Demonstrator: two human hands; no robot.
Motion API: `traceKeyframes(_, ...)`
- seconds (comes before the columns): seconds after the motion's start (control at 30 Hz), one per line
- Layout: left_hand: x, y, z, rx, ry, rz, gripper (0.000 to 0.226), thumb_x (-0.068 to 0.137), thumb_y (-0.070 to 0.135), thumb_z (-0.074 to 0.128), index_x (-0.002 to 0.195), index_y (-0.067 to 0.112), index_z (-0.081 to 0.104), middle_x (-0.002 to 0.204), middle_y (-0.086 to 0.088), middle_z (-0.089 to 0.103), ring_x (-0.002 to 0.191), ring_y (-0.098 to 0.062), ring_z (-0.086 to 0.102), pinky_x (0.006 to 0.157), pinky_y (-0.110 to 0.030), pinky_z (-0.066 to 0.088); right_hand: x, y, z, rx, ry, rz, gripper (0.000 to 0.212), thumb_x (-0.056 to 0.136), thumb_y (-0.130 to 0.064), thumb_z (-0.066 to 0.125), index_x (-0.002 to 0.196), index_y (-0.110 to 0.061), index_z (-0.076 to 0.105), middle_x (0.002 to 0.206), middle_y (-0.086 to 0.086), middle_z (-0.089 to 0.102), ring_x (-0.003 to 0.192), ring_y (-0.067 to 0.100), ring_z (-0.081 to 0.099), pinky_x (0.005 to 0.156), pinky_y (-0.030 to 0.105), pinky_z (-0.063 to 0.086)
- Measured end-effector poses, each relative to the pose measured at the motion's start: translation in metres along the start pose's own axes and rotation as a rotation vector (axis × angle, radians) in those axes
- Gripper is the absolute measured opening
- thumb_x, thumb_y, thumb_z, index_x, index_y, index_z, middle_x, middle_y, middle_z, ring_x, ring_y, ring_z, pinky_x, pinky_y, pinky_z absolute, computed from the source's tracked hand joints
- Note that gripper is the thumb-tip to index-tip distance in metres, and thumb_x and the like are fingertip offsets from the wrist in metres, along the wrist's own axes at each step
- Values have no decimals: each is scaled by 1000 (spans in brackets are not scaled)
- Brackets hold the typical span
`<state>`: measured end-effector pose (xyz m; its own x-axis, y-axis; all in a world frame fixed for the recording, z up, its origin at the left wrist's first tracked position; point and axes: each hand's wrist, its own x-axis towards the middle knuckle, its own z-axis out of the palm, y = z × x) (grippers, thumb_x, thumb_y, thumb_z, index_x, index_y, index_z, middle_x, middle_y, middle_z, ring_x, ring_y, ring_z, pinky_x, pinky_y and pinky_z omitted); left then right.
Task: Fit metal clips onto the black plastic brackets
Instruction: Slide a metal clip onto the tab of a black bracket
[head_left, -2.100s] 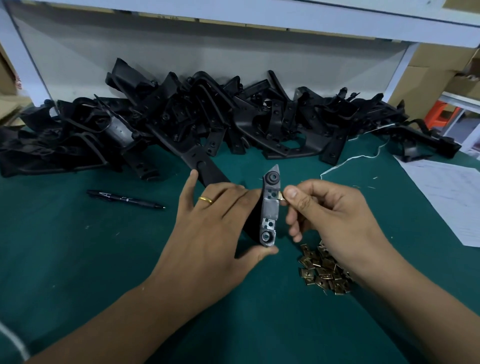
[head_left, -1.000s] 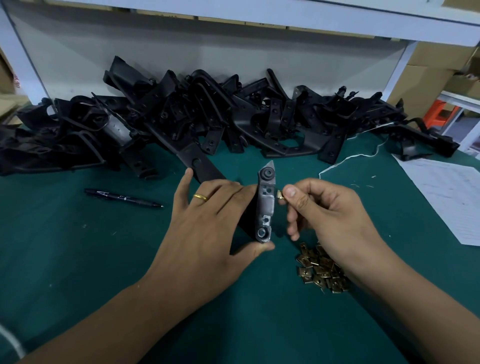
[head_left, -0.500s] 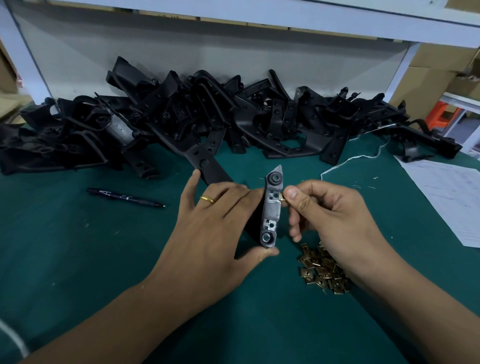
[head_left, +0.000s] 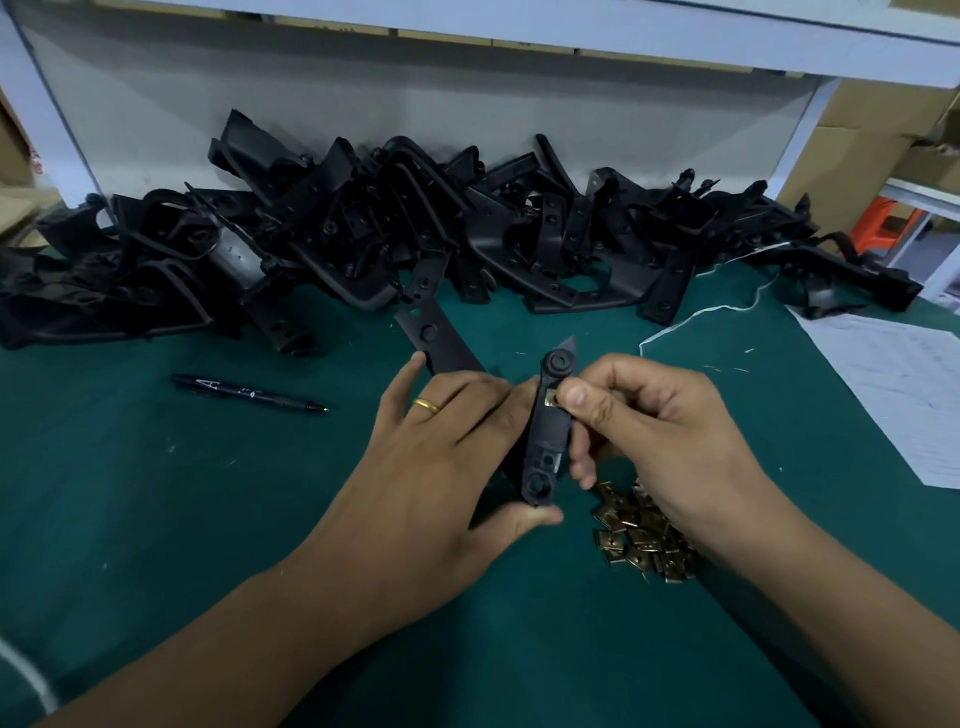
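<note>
My left hand (head_left: 441, 467) grips a black plastic bracket (head_left: 546, 441) above the green table, holding one arm of it upright on edge with the thumb under its lower end. The bracket's other arm reaches back past my fingers toward the pile. My right hand (head_left: 654, 431) pinches a small brass-coloured metal clip (head_left: 550, 399) between thumb and fingers, and the clip sits against the bracket's right edge just below its round upper boss. A heap of loose metal clips (head_left: 641, 535) lies on the table under my right wrist.
A long pile of black brackets (head_left: 415, 234) fills the back of the green table (head_left: 156, 519) against a white panel. A black pen (head_left: 249, 393) lies at the left. White paper (head_left: 893, 384) and a white string (head_left: 701, 317) lie at the right.
The bracket in my left hand has tilted and shifted slightly. My right thumb has pushed the clip closer onto the bracket's edge. The clip heap has not moved.
</note>
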<state>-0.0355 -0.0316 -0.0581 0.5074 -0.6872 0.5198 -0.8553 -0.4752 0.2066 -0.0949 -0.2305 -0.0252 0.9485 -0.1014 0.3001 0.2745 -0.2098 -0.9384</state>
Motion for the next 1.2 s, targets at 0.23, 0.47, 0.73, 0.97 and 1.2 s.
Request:
traceKeyframes(0.23,4,-5,-3,-7,-19,-181,90,85,85,39,142,18,57,127,12,64,129,-13,49,121,-51,27,5,-11,-71,-494,2,98,24,94,-43,65,84,-25,78,77,1,73,66,10,63,64,29,52)
traceKeyframes(0.47,1,-8,2,-130,-80,-197,91,82,89,35,142,25,59,123,18,64,124,-6,47,110,-31,35,13,5,-94,-766,-199,286,2,84,-37,82,85,-37,80,90,-15,76,85,5,69,82,30,54)
traceKeyframes(0.73,2,-6,2,-178,-86,-229,82,77,88,45,138,35,57,119,28,56,119,3,40,107,-27,30,8,10,-95,-707,-278,240,15,80,-20,88,81,-31,79,91,-10,69,85,10,67,80,28,51)
traceKeyframes(0.97,3,0,-4,-103,-31,-194,72,79,79,54,132,30,60,115,21,60,120,-4,42,110,-27,26,4,6,-80,-499,-203,117,11,93,-16,75,91,-24,68,92,0,71,91,18,68,85,29,53)
traceKeyframes(1.2,3,1,-6,-81,-35,-193,75,79,79,53,133,27,61,119,16,64,123,-6,42,114,-28,21,1,10,-66,-417,-215,73,8,99,-10,65,95,-17,64,89,4,71,85,18,69,81,31,55)
